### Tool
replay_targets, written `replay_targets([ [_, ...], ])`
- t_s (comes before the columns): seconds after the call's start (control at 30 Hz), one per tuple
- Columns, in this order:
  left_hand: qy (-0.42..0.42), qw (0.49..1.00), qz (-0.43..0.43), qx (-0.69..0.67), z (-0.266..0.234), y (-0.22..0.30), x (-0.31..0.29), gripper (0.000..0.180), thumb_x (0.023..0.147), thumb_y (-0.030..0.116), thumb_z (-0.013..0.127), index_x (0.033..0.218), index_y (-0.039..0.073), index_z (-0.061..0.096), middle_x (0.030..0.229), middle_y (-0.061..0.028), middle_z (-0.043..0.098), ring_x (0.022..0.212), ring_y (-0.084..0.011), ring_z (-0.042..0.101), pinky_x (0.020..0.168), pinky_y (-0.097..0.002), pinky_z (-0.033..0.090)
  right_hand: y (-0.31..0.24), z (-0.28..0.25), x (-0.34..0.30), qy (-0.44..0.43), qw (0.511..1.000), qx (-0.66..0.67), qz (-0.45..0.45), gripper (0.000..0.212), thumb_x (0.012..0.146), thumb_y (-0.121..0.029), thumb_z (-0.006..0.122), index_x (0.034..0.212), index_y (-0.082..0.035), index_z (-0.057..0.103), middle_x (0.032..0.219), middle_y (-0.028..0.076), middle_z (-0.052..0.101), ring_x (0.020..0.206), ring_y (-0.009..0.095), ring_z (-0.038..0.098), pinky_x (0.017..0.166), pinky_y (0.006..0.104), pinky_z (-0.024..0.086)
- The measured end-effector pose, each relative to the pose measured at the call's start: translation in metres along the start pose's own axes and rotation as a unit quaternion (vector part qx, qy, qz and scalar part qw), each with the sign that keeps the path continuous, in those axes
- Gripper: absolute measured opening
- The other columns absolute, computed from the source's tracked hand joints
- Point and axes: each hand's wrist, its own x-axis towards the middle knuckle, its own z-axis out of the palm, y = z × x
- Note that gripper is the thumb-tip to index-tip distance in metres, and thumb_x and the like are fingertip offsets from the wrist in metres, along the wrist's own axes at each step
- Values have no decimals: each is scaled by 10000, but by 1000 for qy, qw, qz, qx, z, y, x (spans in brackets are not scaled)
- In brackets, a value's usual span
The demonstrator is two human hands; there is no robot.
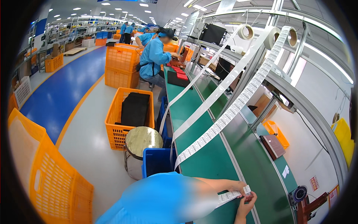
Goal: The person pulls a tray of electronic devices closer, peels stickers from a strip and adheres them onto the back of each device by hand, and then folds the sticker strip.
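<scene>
My left hand (pixel 237 186) is closed around the end of a white strip of printed labels (pixel 226 197), over the green bench. My right hand (pixel 247 203) comes up from the lower edge, its fingers bent in a pinch at a small white label (pixel 247 189) at the strip's end. Both hands are close together, nearly touching. Part of the strip is hidden behind my blurred blue sleeve. A long label strip (pixel 220 125) also hangs from a roll (pixel 293 36) on the overhead rail; whether it joins the piece in my hands cannot be seen.
Two plain white strips hang from neighbouring rolls (pixel 245 32). Left of the green bench (pixel 203 161) stand a blue bin (pixel 156 152), a round stool (pixel 144 141) and an orange crate (pixel 112 123) with black pieces. Brown boxed item (pixel 272 146) lies beyond the line. A person in blue (pixel 154 52) works farther along.
</scene>
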Motion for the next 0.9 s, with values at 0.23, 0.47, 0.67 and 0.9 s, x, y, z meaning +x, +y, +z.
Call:
replay_targets([
  [0.23, -1, 1000, -8, 10, 2, 6, -3, 204, 705, -37, 576, 889, -2, 495, 695, -80, 547, 526, -124, 530, 438, -240, 443, 3, 2, 4, 21, 998, -60, -27, 378, 645, 81, 461, 1014, 3, 451, 745, 28, 367, 644, 124, 363, 600, 236, 346],
  [0.47, -4, 1000, -5, 19, 2, 5, -3, 235, 695, -29, 587, 905, 0, 485, 710, -74, 543, 523, -107, 521, 431, -231, 430, 7, 3, 4, 21, 996, -78, -35, 377, 624, 87, 449, 991, 2, 462, 703, 30, 355, 631, 132, 360, 598, 245, 351],
  [0.67, -10, 1000, 6, 2, 1, 3, -2, 248, 686, -30, 589, 908, -5, 483, 713, -79, 542, 521, -122, 524, 442, -241, 434, 3, 1, 2, 2, 995, -95, -32, 360, 631, 83, 459, 982, 2, 465, 708, 32, 371, 621, 133, 371, 587, 247, 360],
  [0.9, 12, 1000, -1, -1, 1, 7, -2, 236, 689, -27, 587, 897, -1, 477, 704, -81, 533, 526, -128, 525, 448, -245, 433, 25, 1, 4, 11, 999, -45, -13, 230, 689, 40, 473, 916, 1, 467, 708, 40, 413, 609, 137, 404, 563, 245, 361],
])
